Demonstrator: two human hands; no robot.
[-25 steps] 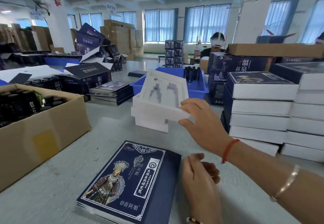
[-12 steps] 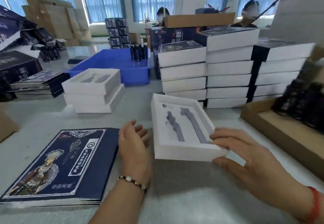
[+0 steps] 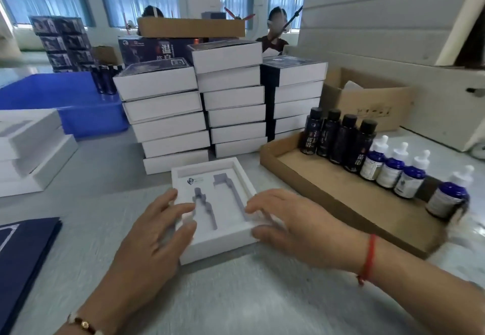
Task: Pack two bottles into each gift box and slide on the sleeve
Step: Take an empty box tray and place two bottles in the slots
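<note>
Centre of the frame: the open white gift box (image 3: pixel 210 240) is lying flat on the grey table (image 3: pixel 236 303), its insert showing two bottle-shaped recesses with nothing in them. You are bracketing it with both hands. Your left hand (image 3: pixel 154 237) is resting against the box's left side, fingers nearly straight and loosely spread, the fingertips lying over the left rim (not curled round it). Your right hand (image 3: pixel 296 224) is clasping the lower right corner, fingers bent over the top of the rim and the thumb pressing on the front wall.

Right of the frame: a shallow cardboard tray (image 3: pixel 341 190) is holding a row of four dark bottles with black caps (image 3: pixel 338 140) and, continuing toward the lower right, blue dropper bottles with white tops (image 3: pixel 393 169).

Upper centre: stacks of sleeved white boxes (image 3: pixel 196 114) are standing just behind the gift box. Left edge: more open white boxes (image 3: pixel 29 151) are sitting in a pile, with a blue plastic bin (image 3: pixel 65 103) behind them. Lower left: dark blue sleeves (image 3: pixel 23 256) are lying flat in a pile.
</note>
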